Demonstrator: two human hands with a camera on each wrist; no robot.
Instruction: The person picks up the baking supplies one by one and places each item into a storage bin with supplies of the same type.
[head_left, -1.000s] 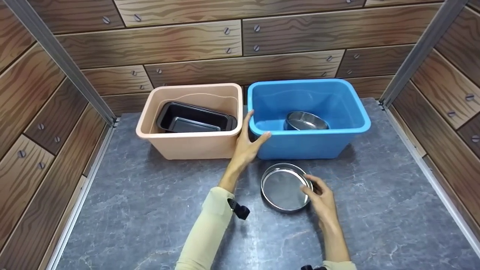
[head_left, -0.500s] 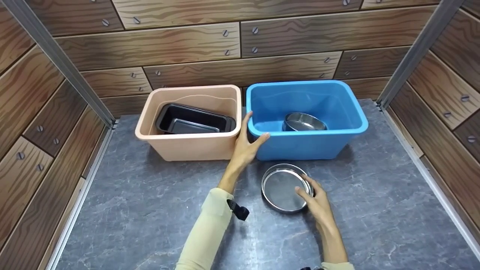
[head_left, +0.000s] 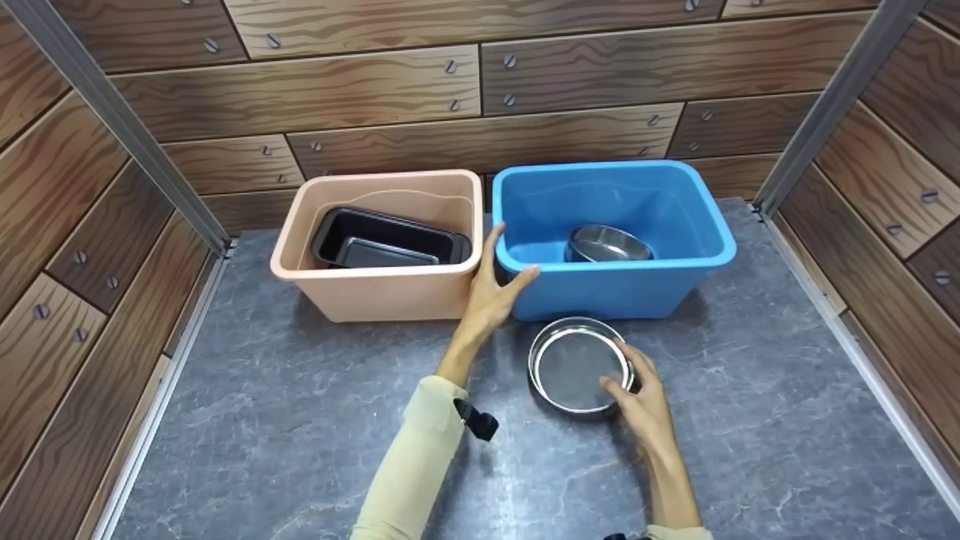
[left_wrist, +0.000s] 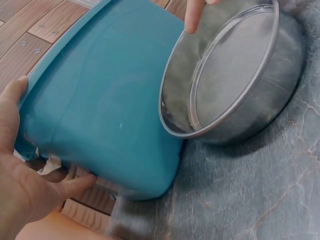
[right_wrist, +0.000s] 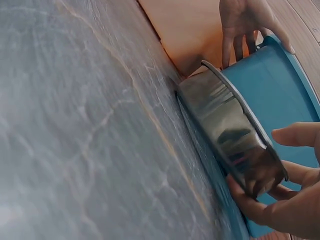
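Note:
My right hand (head_left: 646,401) pinches the near right side of a round metal sieve (head_left: 576,371), with a flat grey mesh and shiny ring inside. In the right wrist view, fingers lie along the sieve's wall (right_wrist: 225,117) and the thumb is above its rim. The sieve tilts slightly, just in front of the blue bin (head_left: 600,292). My left hand (head_left: 493,296) rests on that bin's near left corner, thumb on the front rim and fairly straight fingers in the gap beside it. Another round metal sieve or pan (head_left: 609,244) is inside the blue bin, partly hidden.
Left of the blue bin stands a peach bin (head_left: 382,296), holding black rectangular loaf pans (head_left: 390,238). Both bins stand close to the wood-patterned back wall (head_left: 390,90). Similar side walls enclose the grey marbled tabletop (head_left: 300,427).
The sieve has shifted slightly away from me and to the right, tilting as it moves, with the right hand gripping its side. The left hand stays on the bin corner.

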